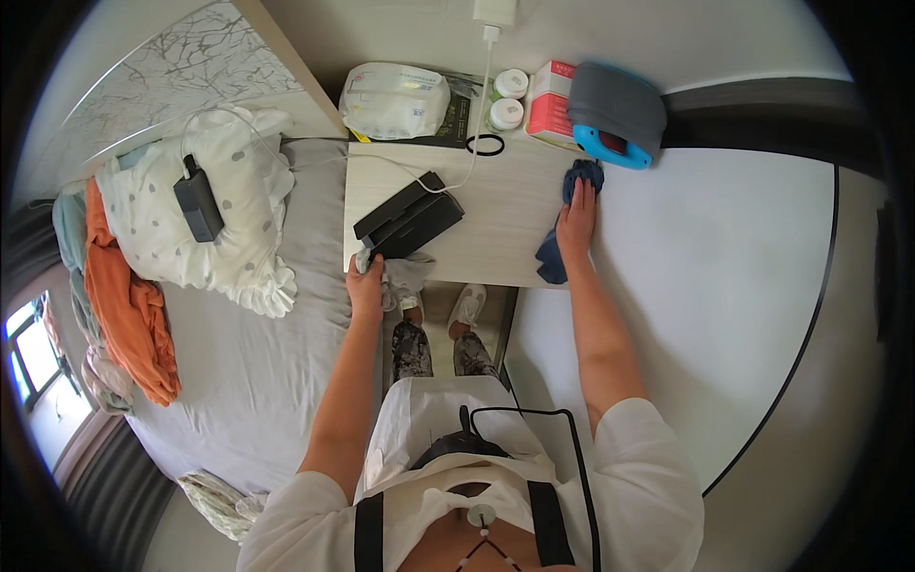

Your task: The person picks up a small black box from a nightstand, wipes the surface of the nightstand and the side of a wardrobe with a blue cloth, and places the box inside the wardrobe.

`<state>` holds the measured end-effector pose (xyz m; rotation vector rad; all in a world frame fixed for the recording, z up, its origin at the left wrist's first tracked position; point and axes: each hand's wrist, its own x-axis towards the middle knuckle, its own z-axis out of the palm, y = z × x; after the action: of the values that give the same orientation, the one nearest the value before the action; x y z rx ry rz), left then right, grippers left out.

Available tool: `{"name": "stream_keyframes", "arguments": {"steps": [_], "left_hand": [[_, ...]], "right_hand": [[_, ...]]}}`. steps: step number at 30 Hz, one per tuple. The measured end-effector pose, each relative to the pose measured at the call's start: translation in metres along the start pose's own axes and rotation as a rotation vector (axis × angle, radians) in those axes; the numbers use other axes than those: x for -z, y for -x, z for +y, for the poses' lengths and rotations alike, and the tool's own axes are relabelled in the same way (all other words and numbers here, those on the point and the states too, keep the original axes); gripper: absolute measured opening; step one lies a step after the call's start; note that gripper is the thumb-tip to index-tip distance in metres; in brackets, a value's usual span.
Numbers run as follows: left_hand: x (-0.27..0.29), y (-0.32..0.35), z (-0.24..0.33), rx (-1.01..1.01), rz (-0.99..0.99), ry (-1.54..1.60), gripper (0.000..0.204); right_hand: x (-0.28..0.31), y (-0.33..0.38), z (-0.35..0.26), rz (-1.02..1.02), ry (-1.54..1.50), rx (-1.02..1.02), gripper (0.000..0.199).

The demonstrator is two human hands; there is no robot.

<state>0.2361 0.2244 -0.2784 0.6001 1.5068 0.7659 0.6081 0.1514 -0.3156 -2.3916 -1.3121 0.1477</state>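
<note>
At the near left edge of the pale wooden table [505,224], my left hand [365,278] is closed on a light grey cloth [408,272]. Its thumb reaches the corner of a black box-like object [408,217], which lies slanted on the tabletop; whether the hand grips that too is unclear. My right hand [577,221] presses a crumpled dark blue cloth [551,259] against the table's right side. The fingers of this hand point away from me over the bunched far end of the cloth, and the palm hides its middle.
A white soft pack [396,100], two white-lidded jars [508,99], a black ring [485,145], a pink-and-white box [551,103] and a grey-and-blue case [618,110] line the back. A white cable [484,105] crosses the table. Left is a bed with a pillow [229,205]; right, a white surface [715,276].
</note>
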Motion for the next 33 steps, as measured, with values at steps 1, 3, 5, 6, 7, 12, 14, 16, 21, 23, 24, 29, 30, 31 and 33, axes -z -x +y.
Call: {"name": "stream_keyframes", "arguments": {"steps": [1, 3, 5, 6, 7, 12, 14, 16, 21, 23, 24, 29, 30, 31, 33], "left_hand": [[0.003, 0.0, -0.003, -0.005, 0.01, -0.007, 0.018], [0.006, 0.001, -0.005, -0.01, 0.023, -0.023, 0.019], [0.01, 0.001, 0.001, -0.016, 0.035, -0.044, 0.019], [0.011, 0.003, 0.003, -0.025, 0.036, -0.026, 0.02], [0.013, 0.005, 0.006, -0.034, 0.037, -0.009, 0.021], [0.031, 0.009, 0.024, 0.047, 0.079, 0.004, 0.024], [0.039, 0.009, 0.028, 0.037, 0.076, 0.041, 0.024], [0.04, 0.014, 0.037, 0.021, 0.112, 0.025, 0.019], [0.055, 0.014, 0.029, 0.015, 0.11, 0.024, 0.012], [0.057, 0.014, 0.028, 0.005, 0.097, 0.011, 0.011], [0.057, 0.016, 0.026, 0.011, 0.104, 0.013, 0.011], [0.056, 0.02, 0.022, 0.05, 0.102, -0.02, 0.013], [0.055, 0.018, 0.022, 0.056, 0.099, -0.014, 0.014], [0.053, 0.016, 0.021, 0.062, 0.096, -0.007, 0.015], [0.046, 0.016, 0.025, 0.074, 0.1, -0.004, 0.016]], "right_hand": [[-0.005, 0.01, -0.008, 0.009, 0.027, -0.033, 0.062], [-0.024, 0.032, -0.026, 0.051, 0.05, -0.103, 0.062], [-0.036, 0.049, -0.063, 0.036, 0.024, -0.03, 0.061], [-0.04, 0.054, -0.079, 0.028, 0.013, 0.008, 0.061], [-0.042, 0.055, -0.095, -0.012, 0.013, 0.031, 0.059], [-0.038, 0.025, -0.129, 0.012, -0.007, 0.191, 0.047], [-0.029, -0.004, -0.138, 0.0, 0.013, 0.246, 0.039], [-0.03, -0.029, -0.135, -0.143, -0.013, 0.272, 0.039], [-0.04, -0.058, -0.145, -0.124, 0.211, 0.264, 0.026], [-0.047, -0.064, -0.144, -0.218, 0.265, 0.231, 0.02], [-0.05, -0.064, -0.14, -0.267, 0.297, 0.208, 0.018], [-0.05, -0.06, -0.14, -0.222, 0.235, 0.254, 0.01], [-0.046, -0.062, -0.142, -0.225, 0.203, 0.238, 0.009], [-0.045, -0.063, -0.143, -0.229, 0.171, 0.223, 0.009], [-0.046, -0.061, -0.142, -0.175, 0.183, 0.269, 0.009]]}}
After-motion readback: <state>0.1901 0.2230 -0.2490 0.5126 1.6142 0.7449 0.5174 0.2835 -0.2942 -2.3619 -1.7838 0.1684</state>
